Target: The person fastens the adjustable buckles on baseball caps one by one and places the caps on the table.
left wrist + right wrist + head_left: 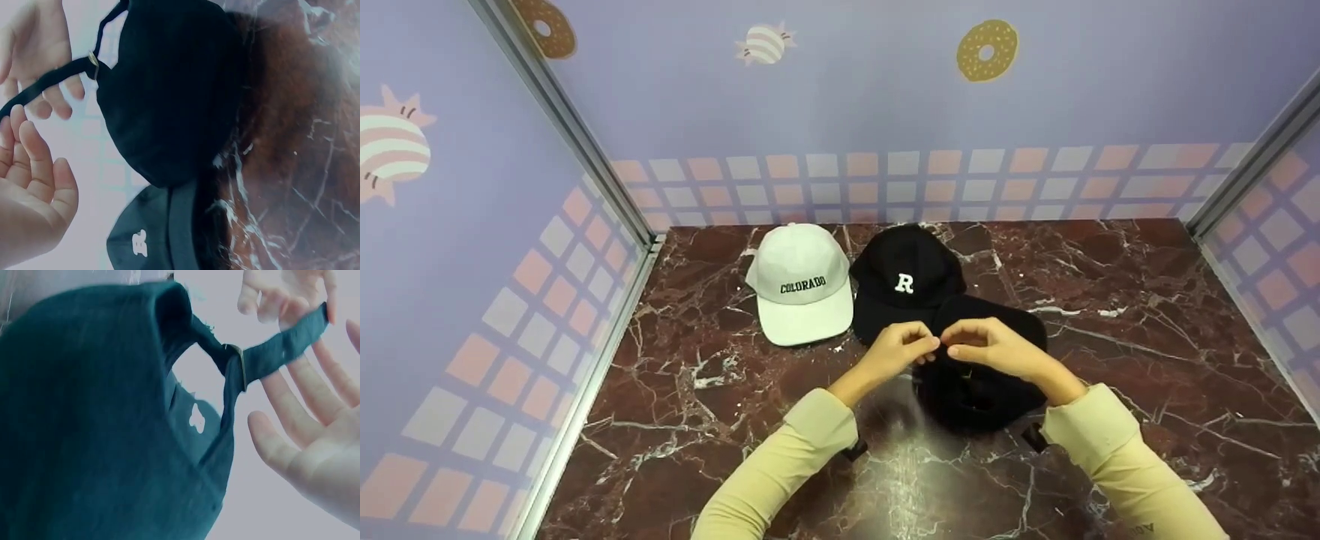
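A black cap (982,397) lies at the front right of the group, its back opening toward me and its brim pointing away. Its back strap (281,349) passes through a metal buckle (242,367), and the loose end sticks out. My left hand (896,349) pinches the tip of that strap; its thumb is hidden in the left wrist view. Just to the right, my right hand (997,349) is held over the cap. Its fairly straight fingers (306,413) lie behind the strap, with the thumb apart from it in the right wrist view.
Behind stands a black cap with a white R (907,277), partly overlapped by the front cap. To its left sits a white COLORADO cap (802,285). All rest on a dark red marbled tabletop (720,405) between patterned panels (870,97).
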`<control>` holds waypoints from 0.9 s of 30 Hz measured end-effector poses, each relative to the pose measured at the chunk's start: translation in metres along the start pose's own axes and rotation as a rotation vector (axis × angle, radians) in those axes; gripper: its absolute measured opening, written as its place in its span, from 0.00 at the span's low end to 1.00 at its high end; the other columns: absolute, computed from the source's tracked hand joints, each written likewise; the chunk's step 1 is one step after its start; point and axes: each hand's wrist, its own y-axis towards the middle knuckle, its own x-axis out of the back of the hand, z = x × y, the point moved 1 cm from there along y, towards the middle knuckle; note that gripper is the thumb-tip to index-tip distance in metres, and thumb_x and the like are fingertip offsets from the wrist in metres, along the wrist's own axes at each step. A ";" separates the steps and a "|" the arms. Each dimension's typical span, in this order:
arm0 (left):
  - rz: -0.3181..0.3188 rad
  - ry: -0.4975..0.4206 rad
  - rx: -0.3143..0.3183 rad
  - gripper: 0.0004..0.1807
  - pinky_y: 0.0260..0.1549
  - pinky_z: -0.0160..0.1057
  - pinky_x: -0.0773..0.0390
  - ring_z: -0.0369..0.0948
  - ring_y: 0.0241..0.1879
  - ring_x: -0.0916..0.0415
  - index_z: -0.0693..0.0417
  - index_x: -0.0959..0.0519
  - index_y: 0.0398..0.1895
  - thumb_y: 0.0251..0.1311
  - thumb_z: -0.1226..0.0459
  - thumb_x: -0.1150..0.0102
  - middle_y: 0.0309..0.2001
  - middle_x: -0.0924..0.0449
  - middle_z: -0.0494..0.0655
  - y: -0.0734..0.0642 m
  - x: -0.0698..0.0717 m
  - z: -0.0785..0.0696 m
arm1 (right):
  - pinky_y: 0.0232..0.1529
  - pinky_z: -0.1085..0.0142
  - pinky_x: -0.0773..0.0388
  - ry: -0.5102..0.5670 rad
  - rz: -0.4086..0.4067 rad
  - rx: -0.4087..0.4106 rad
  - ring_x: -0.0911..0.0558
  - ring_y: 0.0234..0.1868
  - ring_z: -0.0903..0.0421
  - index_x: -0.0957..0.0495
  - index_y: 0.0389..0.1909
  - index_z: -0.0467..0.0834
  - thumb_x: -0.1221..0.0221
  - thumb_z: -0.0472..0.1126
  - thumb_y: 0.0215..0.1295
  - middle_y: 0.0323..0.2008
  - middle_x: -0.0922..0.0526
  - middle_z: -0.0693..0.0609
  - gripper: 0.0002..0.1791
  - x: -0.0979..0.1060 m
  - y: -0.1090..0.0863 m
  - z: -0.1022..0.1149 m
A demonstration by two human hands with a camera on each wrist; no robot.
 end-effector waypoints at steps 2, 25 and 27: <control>-0.001 0.021 -0.018 0.12 0.30 0.45 0.24 0.40 0.21 0.29 0.74 0.28 0.27 0.57 0.67 0.50 0.26 0.24 0.67 0.000 -0.002 -0.004 | 0.40 0.73 0.26 0.009 -0.009 0.022 0.22 0.38 0.64 0.27 0.41 0.30 0.46 0.35 0.58 0.38 0.22 0.37 0.13 -0.003 0.002 0.001; 0.136 0.656 -0.134 0.13 0.48 0.37 0.32 0.41 0.47 0.28 0.53 0.22 0.38 0.47 0.63 0.46 0.42 0.21 0.46 0.026 -0.029 0.049 | 0.30 0.74 0.28 0.106 -0.004 -0.015 0.27 0.27 0.68 0.28 0.32 0.23 0.48 0.33 0.59 0.25 0.23 0.60 0.12 0.001 -0.005 0.003; 0.145 0.698 -0.135 0.14 0.48 0.39 0.33 0.41 0.48 0.29 0.52 0.22 0.39 0.47 0.62 0.46 0.44 0.21 0.45 0.026 -0.032 0.050 | 0.29 0.74 0.29 0.091 -0.011 -0.010 0.28 0.26 0.68 0.28 0.30 0.24 0.48 0.33 0.59 0.23 0.24 0.61 0.12 0.001 -0.005 0.003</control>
